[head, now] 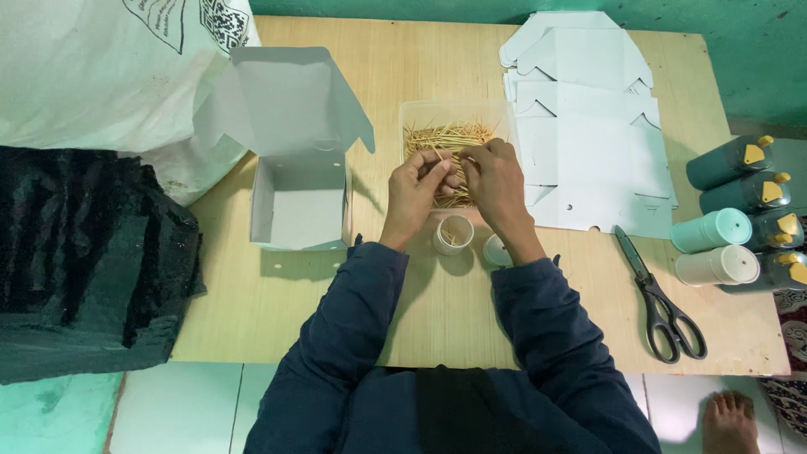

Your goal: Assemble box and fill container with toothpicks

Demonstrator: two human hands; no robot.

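My left hand [418,189] and my right hand [494,178] meet over a clear plastic tray [418,113] filled with thin wooden sticks [445,134]. Both hands pinch a small bunch of those sticks between the fingertips. Just below my hands a small white round container [454,234] stands open on the wooden table [445,319]. Its white lid [496,250] lies beside it, partly hidden by my right wrist.
An open white cardboard box [294,181] stands left of the tray. Flat white box blanks [588,118] are stacked at the right. Black scissors [660,298] lie at the right front, with several bottles [740,210] beyond. A white sack [101,67] and black bag [84,252] fill the left.
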